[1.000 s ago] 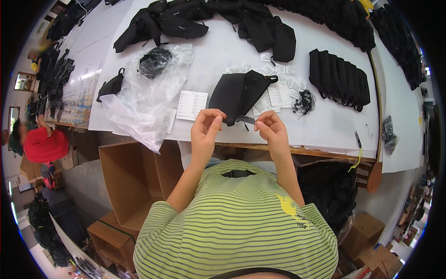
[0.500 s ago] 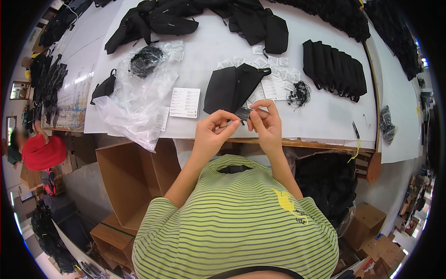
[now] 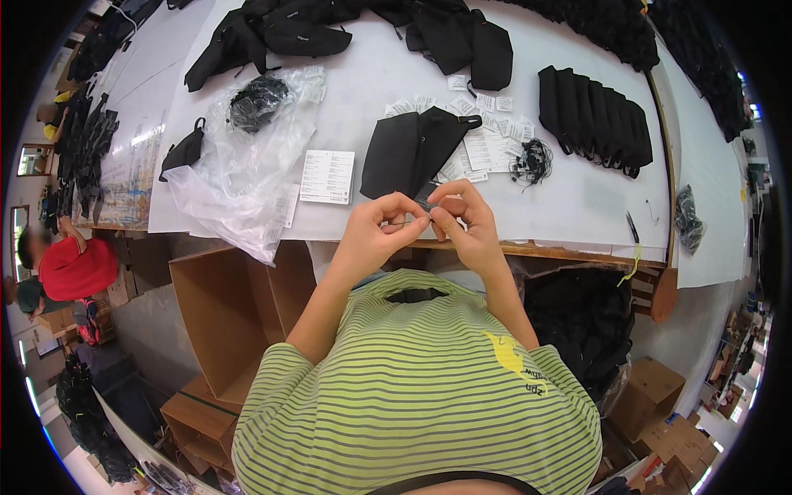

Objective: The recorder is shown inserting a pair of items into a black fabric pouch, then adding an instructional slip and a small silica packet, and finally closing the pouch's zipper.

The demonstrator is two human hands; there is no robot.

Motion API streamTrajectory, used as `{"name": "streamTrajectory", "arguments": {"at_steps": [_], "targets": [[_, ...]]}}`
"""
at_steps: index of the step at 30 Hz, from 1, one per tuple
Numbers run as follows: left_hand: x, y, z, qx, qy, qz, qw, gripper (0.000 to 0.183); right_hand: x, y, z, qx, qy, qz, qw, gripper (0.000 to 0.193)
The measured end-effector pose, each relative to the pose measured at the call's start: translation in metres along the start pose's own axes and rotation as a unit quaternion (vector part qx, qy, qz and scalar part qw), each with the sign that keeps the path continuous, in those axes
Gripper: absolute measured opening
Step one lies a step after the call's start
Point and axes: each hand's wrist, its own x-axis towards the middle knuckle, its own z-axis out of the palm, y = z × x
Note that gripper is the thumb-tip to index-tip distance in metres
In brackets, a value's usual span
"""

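Note:
Over the table's front edge, my left hand [image 3: 375, 233] and my right hand [image 3: 468, 221] meet fingertip to fingertip. My left thumb and forefinger pinch a thin black cord [image 3: 398, 223]. Between the right fingers a small dark tag [image 3: 426, 196] shows in part; how the cord joins it is hidden. Just beyond my hands lies a black fabric pouch [image 3: 398, 157] with a loop at its far right corner. White printed labels [image 3: 495, 153] are spread past it, beside a bundle of black cords [image 3: 532, 162]. A white printed card [image 3: 327, 176] lies left of the pouch.
A clear plastic bag [image 3: 239, 181] with black cords covers the left side. A row of black pouches [image 3: 596, 120] stands at right, near small snips [image 3: 633, 228] with a yellow string. More black pouches [image 3: 305, 37] pile up behind. An open cardboard box [image 3: 219, 322] sits below the table.
My right fingers have curled in and closed the gap to my left fingertips. The dark tag is now more hidden behind the right fingers. Things on the table lie as before.

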Motion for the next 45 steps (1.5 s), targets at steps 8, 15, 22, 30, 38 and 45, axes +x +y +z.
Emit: {"name": "streamTrajectory", "arguments": {"at_steps": [8,15,22,30,38,45], "targets": [[0.006,-0.001,0.005,-0.012,-0.003,0.003,1.0,0.011,-0.001,-0.004,0.006,-0.181,0.06,-0.104,0.976,0.01],[0.094,-0.015,-0.024,0.373,-0.165,0.241,0.881,0.027,-0.007,-0.008,-0.014,0.018,0.093,-0.023,0.995,0.012],[0.131,-0.023,-0.053,0.555,-0.119,0.295,0.768,0.032,-0.02,-0.006,-0.041,0.077,0.111,-0.006,0.991,0.012],[0.113,-0.007,-0.077,0.52,-0.09,0.316,0.788,0.023,-0.027,-0.01,-0.069,0.073,0.141,-0.003,0.987,0.009],[0.039,-0.007,-0.053,0.292,-0.229,-0.002,0.928,0.026,-0.032,-0.013,-0.086,0.093,0.187,-0.03,0.977,0.008],[-0.004,-0.04,-0.032,0.097,-0.335,-0.16,0.924,0.036,-0.039,-0.014,-0.085,0.123,0.172,-0.041,0.977,0.007]]}}
